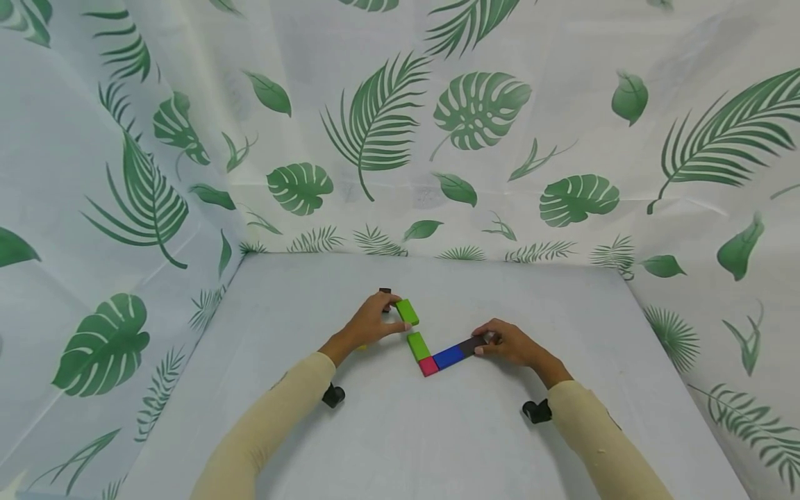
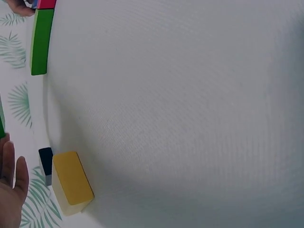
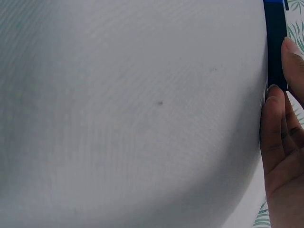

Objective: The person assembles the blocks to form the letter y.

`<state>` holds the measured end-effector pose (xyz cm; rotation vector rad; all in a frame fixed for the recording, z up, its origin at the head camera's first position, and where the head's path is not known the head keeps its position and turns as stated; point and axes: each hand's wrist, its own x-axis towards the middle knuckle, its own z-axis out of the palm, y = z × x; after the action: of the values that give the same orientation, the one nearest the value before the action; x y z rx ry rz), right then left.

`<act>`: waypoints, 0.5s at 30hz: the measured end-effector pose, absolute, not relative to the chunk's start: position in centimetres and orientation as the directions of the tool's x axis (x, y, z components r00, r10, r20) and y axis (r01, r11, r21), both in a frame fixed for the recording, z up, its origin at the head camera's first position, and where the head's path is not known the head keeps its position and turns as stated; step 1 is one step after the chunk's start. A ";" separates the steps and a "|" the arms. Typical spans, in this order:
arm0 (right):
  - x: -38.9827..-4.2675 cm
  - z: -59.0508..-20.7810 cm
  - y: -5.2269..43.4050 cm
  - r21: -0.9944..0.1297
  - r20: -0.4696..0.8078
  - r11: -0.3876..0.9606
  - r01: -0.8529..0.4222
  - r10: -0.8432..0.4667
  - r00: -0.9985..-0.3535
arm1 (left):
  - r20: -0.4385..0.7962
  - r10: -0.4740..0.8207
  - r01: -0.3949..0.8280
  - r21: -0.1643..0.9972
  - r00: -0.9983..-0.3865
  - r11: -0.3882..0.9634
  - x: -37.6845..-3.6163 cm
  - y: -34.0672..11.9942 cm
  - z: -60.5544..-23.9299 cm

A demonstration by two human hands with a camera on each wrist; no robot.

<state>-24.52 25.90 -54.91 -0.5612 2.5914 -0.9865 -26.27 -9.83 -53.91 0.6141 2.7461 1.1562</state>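
L hand [image 1: 373, 322] pinches a lt-green blk [image 1: 407, 312] btwn thumb & fingers, near the far end of the 2nd green blk [image 1: 419, 346], small gap btwn. R hand [image 1: 509, 344], well apart from L, grips outer end of a black blk [image 1: 471, 345]. Black touches blue blk [image 1: 448, 357], blue touches pink blk [image 1: 428, 366], pink touches 2nd green: approx. V on white tabletop [image 1: 462, 437]. Yellow blk [image 2: 73, 178] near L hand, w/ another dark blk [image 2: 45, 161] nearby. Beige sleeves [image 1: 278, 406]; leaf-print cloth [image 1: 400, 208] behind.
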 end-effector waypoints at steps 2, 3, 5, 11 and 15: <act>-24.5 -54.9 25.9 -0.686 -0.145 0.684 -0.249 -0.464 -0.874 | 0.058 0.398 0.320 0.705 -0.915 0.633 -26.2 -9.8 -53.9; -24.5 -55.0 25.9 -0.687 -0.145 0.683 -0.249 -0.464 -0.874 | 0.056 0.396 0.317 0.706 -0.916 0.633 -26.2 -9.8 -53.9; -24.5 -55.0 25.9 -0.687 -0.145 0.683 -0.248 -0.463 -0.874 | 0.049 0.393 0.310 0.707 -0.918 0.635 -26.2 -9.7 -53.9; -24.5 -55.0 25.9 -0.684 -0.148 0.687 -0.245 -0.459 -0.876 | 0.042 0.385 0.297 0.714 -0.922 0.634 -26.3 -9.6 -54.0; -24.5 -55.0 25.8 -0.676 -0.151 0.696 -0.243 -0.453 -0.879 | 0.042 0.378 0.294 0.709 -0.925 0.641 -26.3 -9.6 -54.0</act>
<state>-24.49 25.84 -55.03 -0.5488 2.6009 -0.9731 -26.29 -9.56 -54.04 0.5638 2.7449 1.1558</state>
